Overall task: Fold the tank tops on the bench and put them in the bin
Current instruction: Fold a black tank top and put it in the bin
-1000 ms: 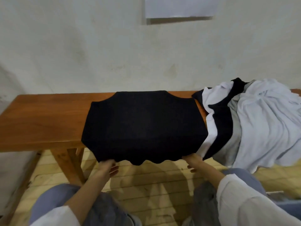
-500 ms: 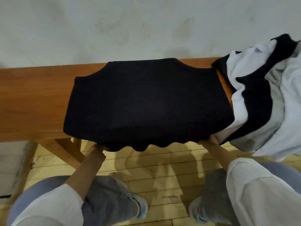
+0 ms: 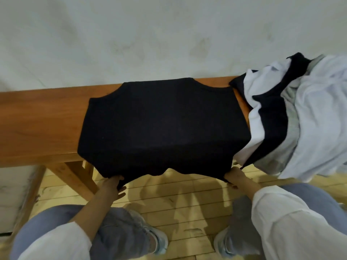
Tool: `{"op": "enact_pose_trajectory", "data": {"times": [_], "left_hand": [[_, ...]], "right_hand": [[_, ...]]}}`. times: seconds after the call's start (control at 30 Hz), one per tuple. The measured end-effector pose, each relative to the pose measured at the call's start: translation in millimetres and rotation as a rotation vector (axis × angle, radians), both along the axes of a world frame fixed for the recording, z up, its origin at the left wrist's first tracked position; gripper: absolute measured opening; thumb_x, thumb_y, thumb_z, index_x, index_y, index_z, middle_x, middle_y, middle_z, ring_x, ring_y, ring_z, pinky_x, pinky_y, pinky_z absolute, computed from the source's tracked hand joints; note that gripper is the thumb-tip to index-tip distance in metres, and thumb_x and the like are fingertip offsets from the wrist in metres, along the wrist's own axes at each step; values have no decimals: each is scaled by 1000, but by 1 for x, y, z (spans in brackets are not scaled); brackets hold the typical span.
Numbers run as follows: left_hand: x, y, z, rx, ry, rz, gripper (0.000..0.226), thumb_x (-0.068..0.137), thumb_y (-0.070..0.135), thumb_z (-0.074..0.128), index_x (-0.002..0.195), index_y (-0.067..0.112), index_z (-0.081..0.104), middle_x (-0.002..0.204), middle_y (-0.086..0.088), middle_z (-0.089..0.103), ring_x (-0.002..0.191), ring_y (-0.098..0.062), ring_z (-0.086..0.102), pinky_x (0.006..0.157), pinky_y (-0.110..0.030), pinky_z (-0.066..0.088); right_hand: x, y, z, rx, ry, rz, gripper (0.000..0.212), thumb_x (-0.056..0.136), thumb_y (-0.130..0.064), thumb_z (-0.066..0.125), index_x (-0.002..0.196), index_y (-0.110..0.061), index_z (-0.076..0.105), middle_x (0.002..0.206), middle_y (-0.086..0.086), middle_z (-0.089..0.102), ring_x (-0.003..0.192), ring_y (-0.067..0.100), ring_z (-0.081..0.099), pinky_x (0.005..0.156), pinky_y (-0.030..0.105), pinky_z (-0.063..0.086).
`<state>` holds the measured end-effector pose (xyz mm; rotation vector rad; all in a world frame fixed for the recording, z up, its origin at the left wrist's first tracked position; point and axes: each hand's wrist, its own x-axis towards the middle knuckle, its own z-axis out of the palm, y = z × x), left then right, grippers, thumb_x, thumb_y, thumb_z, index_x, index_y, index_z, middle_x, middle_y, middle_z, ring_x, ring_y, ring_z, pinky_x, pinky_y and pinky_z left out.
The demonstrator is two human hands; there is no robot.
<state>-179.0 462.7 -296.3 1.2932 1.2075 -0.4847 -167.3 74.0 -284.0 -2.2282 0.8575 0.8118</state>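
Note:
A black tank top (image 3: 163,126) lies spread flat across the wooden bench (image 3: 39,119), its near edge hanging over the front. My left hand (image 3: 112,183) grips the near left corner of that hanging edge. My right hand (image 3: 233,176) grips the near right corner. A heap of more tank tops (image 3: 300,117), white, black and grey, sits on the bench's right end and drapes over its front. No bin is in view.
A pale wall (image 3: 150,38) rises directly behind the bench. A bench leg (image 3: 75,175) stands below the left part. Wooden floorboards (image 3: 178,199) lie underneath, with my knees and two grey shoes (image 3: 155,239) close to the bench.
The camera has tilted down and moved closer. Both hands keep their hold on the black top's near corners; the hanging edge sits slightly lower and tauter.

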Motion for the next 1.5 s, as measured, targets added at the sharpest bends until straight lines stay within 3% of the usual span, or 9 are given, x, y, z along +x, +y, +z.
{"op": "enact_pose_trajectory", "data": {"times": [0.13,0.3,0.4,0.53,0.63,0.83,1.0,1.17,1.5], "left_hand": [[-13,-7,31,-3,33,-90,8,94,-1,47,101,-2,50,86,-15,57,82,-28,56,76,-39,48],[-30,-14,73,191,-70,-134,8,92,-2,51,85,-1,49,70,-14,52,55,-21,47,43,-27,42],[-39,-9,98,283,-237,-106,10,90,-4,55,97,-2,48,62,-12,50,38,-15,44,32,-17,34],[-47,-6,138,252,-519,-208,30,90,-4,58,115,6,45,70,-14,54,51,-21,48,42,-27,40],[-46,2,167,239,-596,-353,26,86,-5,63,110,2,57,86,-12,63,75,-23,61,60,-29,51],[-44,21,199,497,-637,-583,22,86,-15,55,100,0,64,89,-16,68,79,-27,66,71,-40,59],[-53,13,219,542,-790,-508,16,96,9,53,99,3,67,88,-8,67,84,-22,61,69,-33,48],[-30,28,237,419,-856,53,24,100,17,47,113,3,60,105,-8,61,99,-24,56,81,-32,42],[-13,43,222,928,-983,-122,26,100,22,44,83,6,55,72,-4,53,71,-23,51,58,-35,34]], "right_hand": [[-22,4,33,-30,-48,133,31,99,-11,42,126,0,51,123,19,59,109,29,57,70,30,40],[-49,5,55,26,-350,19,19,89,-16,60,79,0,58,76,16,64,86,38,66,64,39,49],[-62,12,91,112,-512,-104,17,89,-10,61,99,-4,49,80,13,66,66,28,68,58,40,57],[-65,17,134,183,-709,-144,16,94,-7,54,107,-15,54,89,5,60,58,13,61,44,17,47],[-63,15,158,247,-767,-55,29,94,0,47,107,-16,67,105,10,68,78,15,68,71,29,55],[-62,1,191,-207,-811,258,38,91,-5,50,123,-23,62,101,1,70,85,16,65,62,21,44],[-55,-3,192,-205,-976,155,16,92,-26,59,97,-14,68,83,-2,62,70,8,53,56,17,34],[-42,2,206,-153,-1136,-145,23,99,-19,45,95,0,59,97,20,59,88,33,57,70,32,37],[-20,5,208,-160,-1175,-267,31,101,-22,42,106,5,54,98,23,63,89,39,60,69,30,34]]}}
